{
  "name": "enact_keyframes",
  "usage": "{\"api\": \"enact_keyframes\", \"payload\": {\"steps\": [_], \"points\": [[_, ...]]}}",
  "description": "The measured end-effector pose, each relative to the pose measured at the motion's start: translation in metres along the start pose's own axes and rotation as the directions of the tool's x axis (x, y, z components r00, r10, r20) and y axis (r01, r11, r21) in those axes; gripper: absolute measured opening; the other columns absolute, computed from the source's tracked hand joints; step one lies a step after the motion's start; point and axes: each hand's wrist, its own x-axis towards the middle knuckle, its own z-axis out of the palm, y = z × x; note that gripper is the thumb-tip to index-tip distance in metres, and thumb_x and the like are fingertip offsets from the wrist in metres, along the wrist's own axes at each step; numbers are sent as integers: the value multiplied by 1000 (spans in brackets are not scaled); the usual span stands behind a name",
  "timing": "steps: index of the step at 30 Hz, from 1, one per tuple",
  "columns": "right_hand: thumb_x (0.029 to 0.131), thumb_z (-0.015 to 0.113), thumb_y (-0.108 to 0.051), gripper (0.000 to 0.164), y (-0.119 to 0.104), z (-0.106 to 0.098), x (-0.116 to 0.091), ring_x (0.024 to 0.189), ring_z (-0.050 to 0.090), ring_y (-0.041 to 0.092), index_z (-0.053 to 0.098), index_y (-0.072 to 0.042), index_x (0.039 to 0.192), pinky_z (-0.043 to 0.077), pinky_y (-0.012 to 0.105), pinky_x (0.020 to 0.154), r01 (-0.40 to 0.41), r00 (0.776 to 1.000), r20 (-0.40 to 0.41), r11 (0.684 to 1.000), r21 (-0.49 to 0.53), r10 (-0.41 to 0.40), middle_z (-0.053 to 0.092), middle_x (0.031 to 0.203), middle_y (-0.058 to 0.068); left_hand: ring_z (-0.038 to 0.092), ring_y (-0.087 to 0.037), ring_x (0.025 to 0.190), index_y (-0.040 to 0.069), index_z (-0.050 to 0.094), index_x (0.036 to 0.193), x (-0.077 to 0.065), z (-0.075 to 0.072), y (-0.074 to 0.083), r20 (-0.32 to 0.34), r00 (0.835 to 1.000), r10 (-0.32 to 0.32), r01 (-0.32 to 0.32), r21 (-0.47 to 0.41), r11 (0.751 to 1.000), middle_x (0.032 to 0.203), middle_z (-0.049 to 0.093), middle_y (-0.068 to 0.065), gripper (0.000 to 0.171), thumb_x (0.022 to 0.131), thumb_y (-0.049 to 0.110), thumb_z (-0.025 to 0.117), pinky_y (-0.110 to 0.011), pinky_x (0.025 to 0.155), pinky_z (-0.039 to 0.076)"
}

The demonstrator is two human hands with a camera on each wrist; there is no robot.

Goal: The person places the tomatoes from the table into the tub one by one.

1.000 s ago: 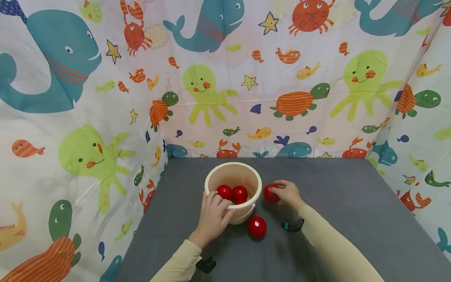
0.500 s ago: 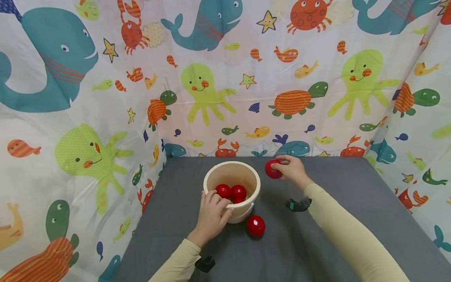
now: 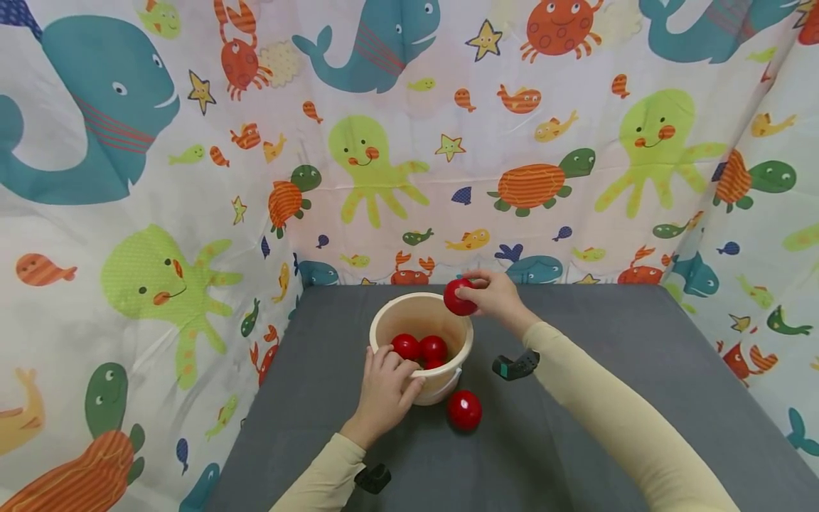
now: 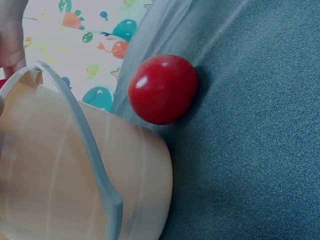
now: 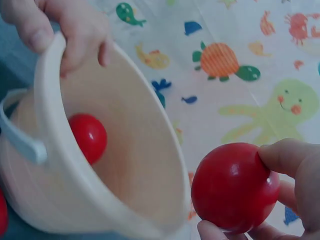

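A cream bucket (image 3: 422, 316) stands on the dark grey table with several glossy red apples (image 3: 434, 348) inside. My left hand (image 3: 382, 395) grips its near rim, fingers over the edge and inside, thumb outside. My right hand (image 3: 495, 299) holds a red apple (image 5: 235, 187) between thumb and fingers, just at the bucket's far right rim and above the table. Another red apple (image 3: 464, 410) lies on the table close to the bucket's near right side; it shows large in the left wrist view. The left hand hides part of the bucket's contents.
The bucket's pale handle (image 4: 85, 135) hangs down its outer side. A curtain (image 3: 397, 185) printed with sea animals encloses the grey table (image 3: 608, 370) at the back and both sides. Dark bands (image 3: 517, 365) are worn at both wrists.
My right hand has lifted the apple off the table from beside the bucket, then carried it left to the rim. My left hand stays on the bucket.
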Motion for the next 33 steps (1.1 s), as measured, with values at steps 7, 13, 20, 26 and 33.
{"api": "enact_keyframes", "payload": {"steps": [7, 13, 20, 26, 33], "points": [[87, 72, -25, 47, -8, 30, -4, 113, 61, 37, 58, -16, 132, 58, 45, 80, 35, 998, 43, 999, 21, -35, 59, 128, 18, 49, -26, 115, 25, 67, 95, 1, -2, 0, 9, 1000, -5, 5, 2, 1000, 92, 60, 0, 15, 88, 39, 63, -75, 102, 29], [86, 73, -26, 45, -4, 55, -8, 105, 62, 32, 60, -18, 128, 60, 40, 76, 36, 997, 65, 999, 20, -37, 61, 125, 15, 49, -26, 115, 24, 68, 96, 0, -2, -1, 22, 1000, -18, 18, 3, 1000, 93, 60, 0, 19, 88, 40, 63, -75, 103, 28], [83, 76, -24, 44, 4, 74, -8, 86, 62, 25, 63, -17, 125, 58, 28, 58, 9, 997, 78, 1000, -2, -8, 65, 118, 14, 49, -26, 117, 26, 67, 97, 0, -2, -1, 44, 998, -34, 34, 2, 999, 94, 60, 1, 19, 90, 42, 61, -74, 103, 28], [82, 76, -24, 45, 7, 79, -10, 91, 63, 27, 64, -17, 124, 60, 36, 65, 9, 996, 90, 1000, -11, -8, 65, 116, 14, 50, -26, 115, 26, 67, 95, 0, -2, -1, 17, 1000, -11, 11, 15, 1000, 91, 60, 1, 15, 88, 39, 64, -75, 101, 30], [81, 76, -23, 44, 8, 83, -11, 92, 63, 26, 64, -15, 123, 60, 41, 71, 38, 992, 127, 997, -60, -30, 66, 114, 13, 50, -25, 115, 26, 67, 97, 0, -3, 0, 37, 999, -24, 24, 12, 1000, 93, 60, 1, 17, 89, 40, 63, -75, 102, 29]]}}
